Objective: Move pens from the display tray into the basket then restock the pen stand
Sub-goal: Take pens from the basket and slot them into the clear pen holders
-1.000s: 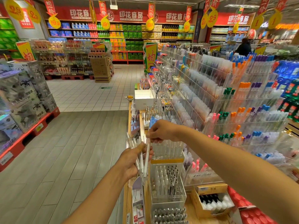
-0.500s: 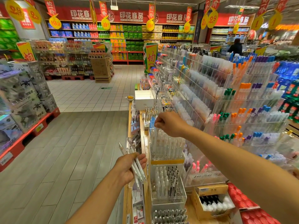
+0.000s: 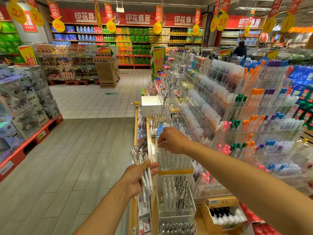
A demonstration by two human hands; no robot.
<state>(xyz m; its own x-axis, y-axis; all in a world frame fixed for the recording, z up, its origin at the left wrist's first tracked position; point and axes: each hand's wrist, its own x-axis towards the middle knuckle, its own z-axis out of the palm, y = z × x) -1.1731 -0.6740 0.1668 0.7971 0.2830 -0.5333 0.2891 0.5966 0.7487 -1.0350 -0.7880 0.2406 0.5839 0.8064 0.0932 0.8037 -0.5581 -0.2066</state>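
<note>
Left hand [image 3: 135,177] gripping a bundle of white plastic pens [image 3: 144,170] just left of the clear acrylic pen stand [image 3: 174,160], right hand [image 3: 172,140] pinching at its top rim, open wood-plank aisle floor [image 3: 76,167] leftward.

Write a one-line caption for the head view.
Left hand holds white pens while right hand reaches into the clear pen stand.

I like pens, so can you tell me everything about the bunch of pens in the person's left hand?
The bunch of pens is a handful of slim white pens, plastic by the look. The left hand grips them around the middle, thumb across the front. They fan out, upper ends tilting up and left, lower ends pointing down. They sit beside the clear pen stand, not in it.
</note>
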